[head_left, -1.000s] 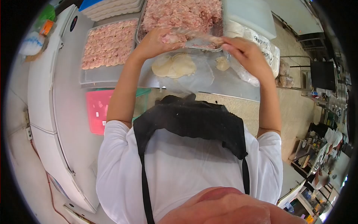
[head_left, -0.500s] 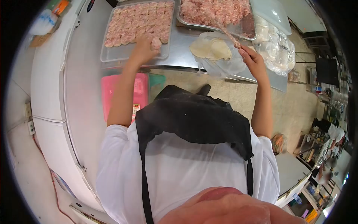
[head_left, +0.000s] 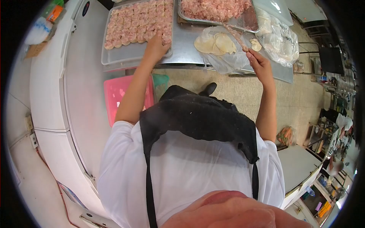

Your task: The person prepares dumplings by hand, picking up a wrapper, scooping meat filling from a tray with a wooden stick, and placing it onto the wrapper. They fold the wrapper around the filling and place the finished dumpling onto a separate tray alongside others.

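My left hand [head_left: 155, 49] is over the near right part of a clear plastic tray [head_left: 131, 56], its fingers curled around a meat-filled, open-topped dumpling at the edge of the rows; the fingers partly hide that dumpling. Rows of similar dumplings [head_left: 133, 22] fill the tray's far part. My right hand [head_left: 260, 64] grips the end of a thin spatula [head_left: 236, 36] smeared with meat, its far end pointing to the metal pan. Round dough wrappers [head_left: 216, 43] lie stacked on a plastic bag [head_left: 224, 62] left of the spatula.
A metal pan [head_left: 249, 27] of ground meat [head_left: 215, 9] sits at the table's back. Bagged pale dough [head_left: 279, 45] and a loose wrapper piece [head_left: 255, 45] are at right. A pink lidded container [head_left: 114, 95] stands below the table's left edge, beside a white fridge [head_left: 49, 87].
My left hand has moved slightly right and up, bringing the dumpling from above the tray's bare part to the rows. My right hand still grips the spatula, slightly lower.
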Motion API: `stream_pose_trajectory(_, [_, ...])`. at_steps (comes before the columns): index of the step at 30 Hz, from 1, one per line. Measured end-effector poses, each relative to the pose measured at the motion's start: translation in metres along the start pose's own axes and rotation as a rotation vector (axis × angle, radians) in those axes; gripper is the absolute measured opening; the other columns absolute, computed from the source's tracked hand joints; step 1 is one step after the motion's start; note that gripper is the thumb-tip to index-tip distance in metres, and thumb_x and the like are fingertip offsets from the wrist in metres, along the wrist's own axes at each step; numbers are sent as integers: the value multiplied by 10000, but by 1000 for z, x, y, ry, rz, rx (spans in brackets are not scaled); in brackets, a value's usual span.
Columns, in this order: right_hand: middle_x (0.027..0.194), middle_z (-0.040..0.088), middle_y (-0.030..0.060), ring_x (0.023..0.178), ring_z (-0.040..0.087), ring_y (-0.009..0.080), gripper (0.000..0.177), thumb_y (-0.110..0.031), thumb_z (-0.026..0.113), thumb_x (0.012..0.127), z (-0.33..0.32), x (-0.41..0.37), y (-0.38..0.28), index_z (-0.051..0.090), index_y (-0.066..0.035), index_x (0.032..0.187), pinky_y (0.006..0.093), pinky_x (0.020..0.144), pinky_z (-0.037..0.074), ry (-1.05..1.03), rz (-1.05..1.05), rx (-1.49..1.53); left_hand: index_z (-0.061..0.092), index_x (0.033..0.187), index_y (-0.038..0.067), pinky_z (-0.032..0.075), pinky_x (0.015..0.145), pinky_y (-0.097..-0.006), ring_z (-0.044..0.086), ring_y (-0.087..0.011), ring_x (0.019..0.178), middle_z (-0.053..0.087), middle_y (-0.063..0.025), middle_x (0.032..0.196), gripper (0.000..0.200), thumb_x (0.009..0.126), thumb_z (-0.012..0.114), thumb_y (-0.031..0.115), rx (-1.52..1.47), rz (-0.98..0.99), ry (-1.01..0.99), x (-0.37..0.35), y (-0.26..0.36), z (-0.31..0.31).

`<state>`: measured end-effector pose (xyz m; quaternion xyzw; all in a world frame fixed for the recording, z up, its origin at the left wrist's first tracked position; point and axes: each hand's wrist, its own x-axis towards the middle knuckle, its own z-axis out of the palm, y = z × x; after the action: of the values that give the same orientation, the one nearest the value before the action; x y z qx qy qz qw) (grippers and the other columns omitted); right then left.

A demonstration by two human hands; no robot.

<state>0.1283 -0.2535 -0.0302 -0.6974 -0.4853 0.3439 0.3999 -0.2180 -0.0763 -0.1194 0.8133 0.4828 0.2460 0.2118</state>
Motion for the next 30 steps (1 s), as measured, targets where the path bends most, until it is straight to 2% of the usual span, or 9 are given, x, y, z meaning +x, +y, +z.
stream_pose_trajectory(3, [759,559,-36,675,464,58,333,-245,643,893,4,2,-3,647,-4,1123,208,622,403,-24,4,-4,396,1313,-35,476,838,-439,578,-408,1006,581,-285,1109,674,753,697,190,75,54,-101,-8,-8,-16])
stream_pose_trajectory(6, [760,559,-34,678,466,62,335,-245,637,897,7,7,-2,644,-2,1127,211,625,407,-42,2,-6,408,1297,-24,474,840,-449,575,-412,1014,587,-273,1105,653,750,701,178,101,-100,-148,-5,1,-20])
stream_pose_trajectory(9, [778,572,-30,692,477,68,340,-247,629,901,4,12,-5,639,1,1133,215,640,415,-70,0,-28,389,1363,22,450,923,-411,556,-392,1086,521,-247,1265,719,747,714,202,45,-209,-164,3,18,-16])
stream_pose_trajectory(14, [865,652,36,799,562,127,342,-290,584,928,-6,27,-11,641,-12,1118,257,745,447,-80,-132,-97,395,1312,-3,468,858,-449,579,-411,1021,590,-265,1113,627,771,650,184,39,-78,-155,0,-16,-15])
stream_pose_trajectory(17, [927,672,111,890,604,184,365,-355,524,952,-32,49,-17,649,-44,1098,289,828,446,-128,-51,-283,401,1319,6,465,871,-448,579,-404,1035,585,-264,1132,580,795,586,174,154,-12,-38,8,-27,-18])
stream_pose_trajectory(21, [933,666,179,865,638,335,351,-369,508,934,-81,101,-27,672,-78,1040,412,768,487,-78,-317,-878,446,1298,24,463,851,-467,586,-413,1003,604,-264,1081,493,838,501,193,242,58,98,18,-44,-17])
stream_pose_trajectory(24, [828,658,153,786,627,345,330,-363,522,917,-107,136,-56,683,-77,954,442,684,487,-75,-397,-1066,525,1222,41,464,811,-487,599,-416,938,629,-250,998,396,871,469,214,393,-283,-6,27,-13,-34])
stream_pose_trajectory(29, [767,650,130,751,634,309,242,-259,555,850,-84,207,-13,663,-66,752,418,653,494,71,-926,-1078,624,1019,63,477,750,-473,616,-380,876,648,-201,949,269,898,481,256,59,-162,-21,57,119,-10])
stream_pose_trajectory(30, [789,654,125,757,638,307,185,-224,551,830,-72,204,-6,662,-79,798,407,661,504,-34,-923,-1089,625,1015,67,479,746,-470,620,-371,863,650,-195,933,252,888,504,248,16,-139,-72,58,146,4])
